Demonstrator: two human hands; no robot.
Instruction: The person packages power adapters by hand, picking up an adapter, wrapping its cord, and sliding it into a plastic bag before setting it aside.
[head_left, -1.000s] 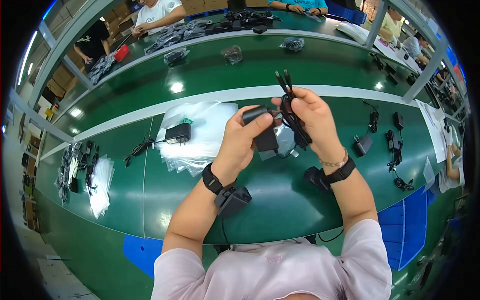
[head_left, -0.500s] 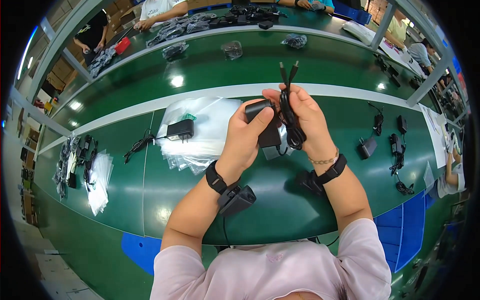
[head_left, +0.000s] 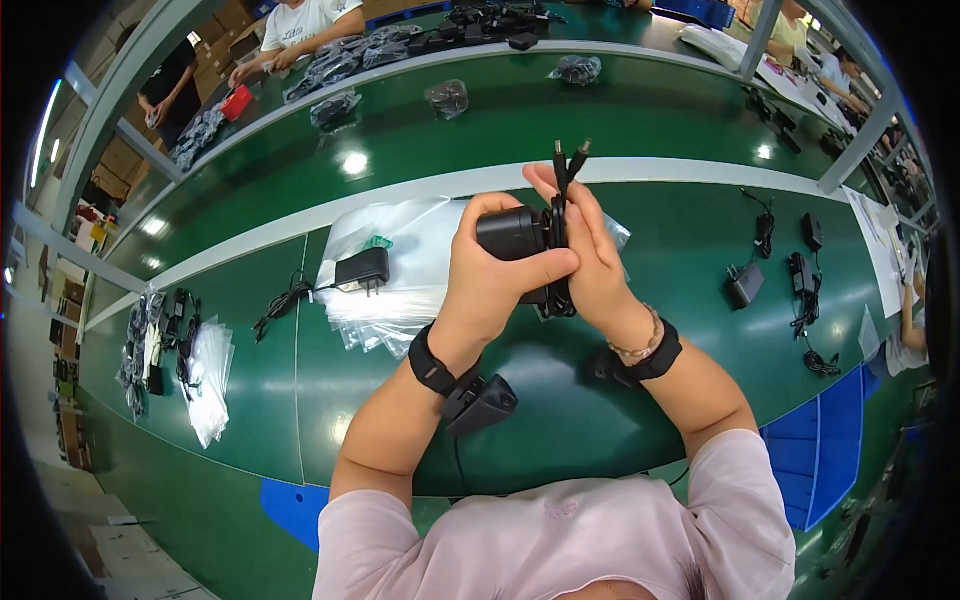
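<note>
Above the middle of the table, my left hand (head_left: 482,278) is closed round a black power adapter (head_left: 508,234), its thumb lying across toward the cable. Against the adapter's right side, my right hand (head_left: 597,262) presses a bundled black cable (head_left: 558,212) with long, nearly straight fingers. Two plug ends (head_left: 570,158) stick up from the top of that bundle. Part of the adapter and the lower coil are hidden by my hands. Behind my left hand lies a stack of clear plastic bags (head_left: 390,215). Another plug adapter (head_left: 362,268) rests on the stack.
More adapters (head_left: 743,285) with cables lie at the right. Bundled cables (head_left: 180,330) and thin bags (head_left: 208,385) are at the far left. A pale ledge (head_left: 650,172) crosses behind my hands. Blue bins (head_left: 820,450) stand by the near edge. People work across the table.
My hands have drawn closer together, bringing the cable bundle against the adapter. The adapter has turned more sideways, and my right fingers have straightened along the cable. The view has shifted slightly.
</note>
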